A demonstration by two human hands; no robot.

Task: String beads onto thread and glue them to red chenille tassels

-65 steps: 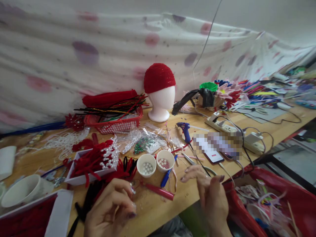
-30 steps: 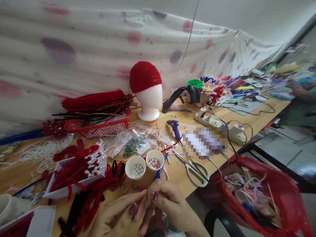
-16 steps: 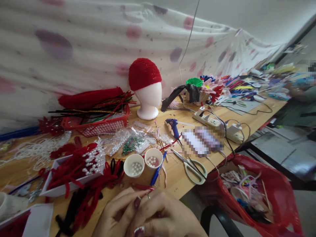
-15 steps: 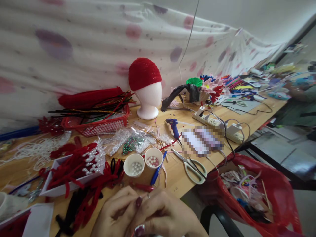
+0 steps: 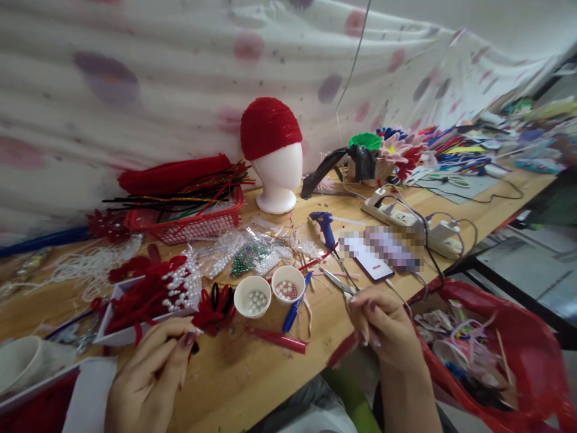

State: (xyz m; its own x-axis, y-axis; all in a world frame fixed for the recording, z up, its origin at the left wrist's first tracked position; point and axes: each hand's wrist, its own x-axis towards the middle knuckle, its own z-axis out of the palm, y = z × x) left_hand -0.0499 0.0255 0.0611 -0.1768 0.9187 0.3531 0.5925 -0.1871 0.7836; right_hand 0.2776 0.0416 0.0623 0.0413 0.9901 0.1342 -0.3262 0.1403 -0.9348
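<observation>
My left hand [image 5: 151, 370] is at the lower left, thumb and forefinger pressed together in a pinch. What lies between them is hidden; something small and black shows beside the fingertips. A white box [image 5: 135, 332] with red fuzzy strips and white pearl sprays is just beyond it. My right hand [image 5: 383, 328] has its fingers curled in, above the table's front edge. It covers the handles of the scissors [image 5: 337, 281], whose blades point up and left. Whether it touches them I cannot tell. Between the hands lie a red pen-like stick [image 5: 279, 340] and a blue pen [image 5: 296, 304].
Paper cups [image 5: 252, 297] of beads stand mid-table. Behind are a glue gun [image 5: 323, 227], a white foam head [image 5: 282, 180] in a red cap, and a red basket [image 5: 193, 224]. A power strip [image 5: 396, 216] with cables and a red waste bag [image 5: 509, 337] are at right.
My hands were together at the lower middle. They have parted, the left to the left and the right over the scissors' handles. The camera view has shifted slightly.
</observation>
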